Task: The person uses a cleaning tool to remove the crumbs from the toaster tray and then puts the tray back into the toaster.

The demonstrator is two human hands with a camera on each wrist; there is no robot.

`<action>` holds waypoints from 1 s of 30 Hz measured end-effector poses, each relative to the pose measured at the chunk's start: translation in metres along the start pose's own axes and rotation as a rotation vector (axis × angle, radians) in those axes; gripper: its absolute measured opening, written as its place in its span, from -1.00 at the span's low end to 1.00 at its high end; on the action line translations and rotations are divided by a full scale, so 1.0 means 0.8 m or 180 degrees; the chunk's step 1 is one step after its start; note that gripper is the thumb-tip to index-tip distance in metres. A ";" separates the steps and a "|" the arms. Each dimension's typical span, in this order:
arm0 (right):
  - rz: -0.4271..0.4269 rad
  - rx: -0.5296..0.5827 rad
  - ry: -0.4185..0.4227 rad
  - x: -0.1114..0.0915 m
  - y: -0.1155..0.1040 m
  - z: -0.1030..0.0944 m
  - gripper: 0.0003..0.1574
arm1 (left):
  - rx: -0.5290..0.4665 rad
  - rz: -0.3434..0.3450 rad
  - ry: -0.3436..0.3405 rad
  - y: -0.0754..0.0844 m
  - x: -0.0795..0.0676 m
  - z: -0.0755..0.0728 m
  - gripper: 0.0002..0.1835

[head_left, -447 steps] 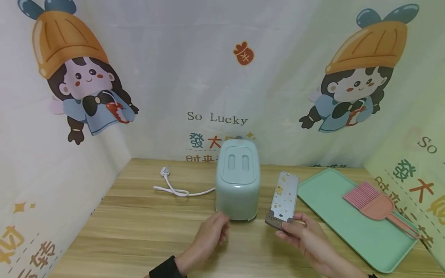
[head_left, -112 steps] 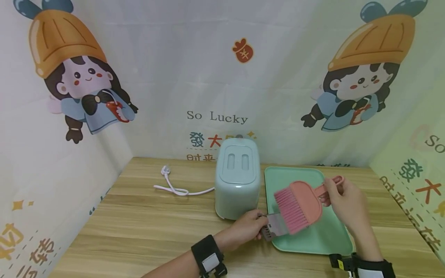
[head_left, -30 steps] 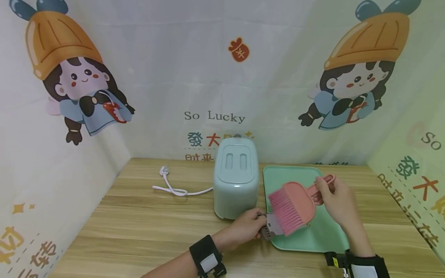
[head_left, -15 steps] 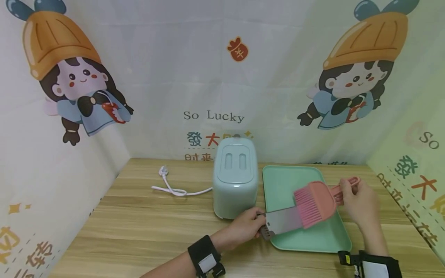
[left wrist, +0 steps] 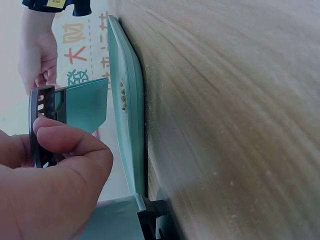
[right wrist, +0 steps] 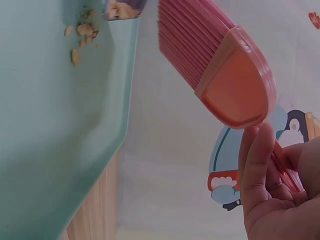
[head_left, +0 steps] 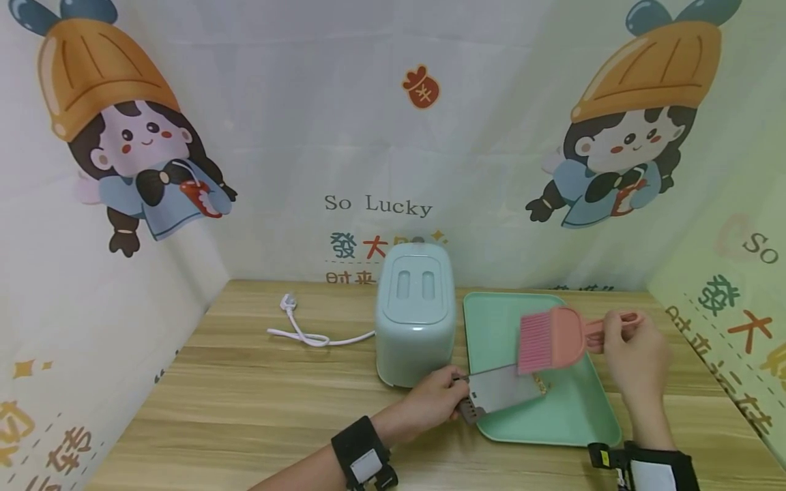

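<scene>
My left hand (head_left: pixel 432 395) grips the grey slotted end of a toaster's crumb tray (head_left: pixel 500 390), whose metal plate slants out over the green serving tray (head_left: pixel 491 327). Food crumbs (head_left: pixel 540 384) gather at the plate's far end. More crumbs (right wrist: pixel 85 31) lie on the serving tray in the right wrist view. By its handle my right hand (head_left: pixel 638 354) holds a pink brush (head_left: pixel 568 339), bristles pointing left. The bristles overlap the plate's upper far corner in the head view, and in the right wrist view they stand raised above the serving tray.
A pale green toaster (head_left: pixel 414 320) stands upright just behind my left hand, beside the serving tray. Its white cord (head_left: pixel 316 339) and plug (head_left: pixel 288 302) lie to the left on the wooden table (head_left: pixel 245 409). A printed cloth (head_left: pixel 479 170) hangs behind.
The green tray has come leftward to the toaster, and the crumb tray has passed to my left hand. My right hand has taken up the brush, swept it rightward along the plate and raised it.
</scene>
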State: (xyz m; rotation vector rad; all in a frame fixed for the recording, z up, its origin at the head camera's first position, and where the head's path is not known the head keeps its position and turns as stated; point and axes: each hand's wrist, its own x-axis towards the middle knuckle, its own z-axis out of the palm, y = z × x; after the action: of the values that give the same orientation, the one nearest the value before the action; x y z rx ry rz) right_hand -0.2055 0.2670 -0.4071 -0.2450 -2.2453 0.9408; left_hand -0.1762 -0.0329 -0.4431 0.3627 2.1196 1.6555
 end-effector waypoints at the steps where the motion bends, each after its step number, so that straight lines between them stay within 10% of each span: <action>1: -0.0017 -0.0019 -0.0025 0.000 0.001 0.001 -0.64 | -0.0008 -0.0002 -0.0002 0.000 0.000 0.000 -0.84; 17: 0.0015 -0.0200 -0.0584 0.004 0.015 -0.026 -0.51 | -0.0035 -0.0066 0.0082 0.003 -0.003 0.001 -0.81; 24: 0.0237 -0.0142 -0.0243 0.009 0.010 -0.023 -0.56 | -0.0035 -0.0055 0.0078 0.003 -0.003 0.000 -0.82; 30: 0.0063 -0.0080 -0.0476 0.003 0.005 -0.010 -0.55 | -0.0014 -0.0011 0.0104 0.001 -0.002 0.000 -0.83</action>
State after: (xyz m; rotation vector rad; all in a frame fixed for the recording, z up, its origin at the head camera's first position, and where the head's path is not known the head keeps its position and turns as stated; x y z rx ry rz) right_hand -0.2024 0.2756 -0.4045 -0.2148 -2.3963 0.9701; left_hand -0.1745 -0.0333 -0.4420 0.3327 2.1387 1.6748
